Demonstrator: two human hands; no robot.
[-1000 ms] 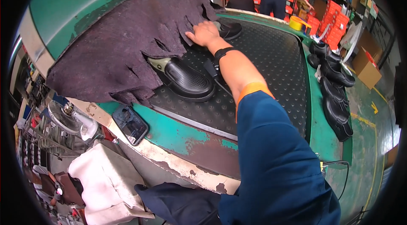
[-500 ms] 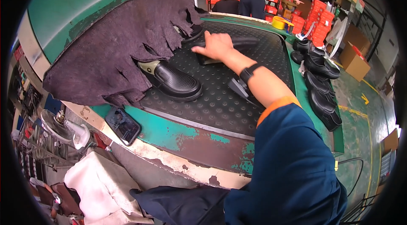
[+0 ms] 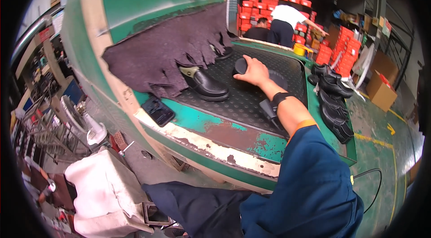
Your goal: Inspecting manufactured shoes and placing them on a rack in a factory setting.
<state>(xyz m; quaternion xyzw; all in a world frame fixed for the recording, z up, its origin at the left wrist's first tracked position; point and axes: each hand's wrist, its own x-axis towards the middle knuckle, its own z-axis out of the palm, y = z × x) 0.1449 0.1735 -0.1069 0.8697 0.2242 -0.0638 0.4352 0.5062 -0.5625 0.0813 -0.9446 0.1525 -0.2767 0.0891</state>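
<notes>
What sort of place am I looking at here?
Probably a shoe workshop or factory: a black loafer sits on a studded mat, more black shoes lie alongside, and red boxes are stacked beyond.

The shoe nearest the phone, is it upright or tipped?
Upright: the shoe sits sole-down on the bumpy mat, its top facing up.

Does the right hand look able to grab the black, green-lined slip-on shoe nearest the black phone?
Probably not: the right hand appears to grip another black shoe. Otherwise, the way looks clear: the slip-on shoe protrudes from the ragged purple curtain.
</notes>
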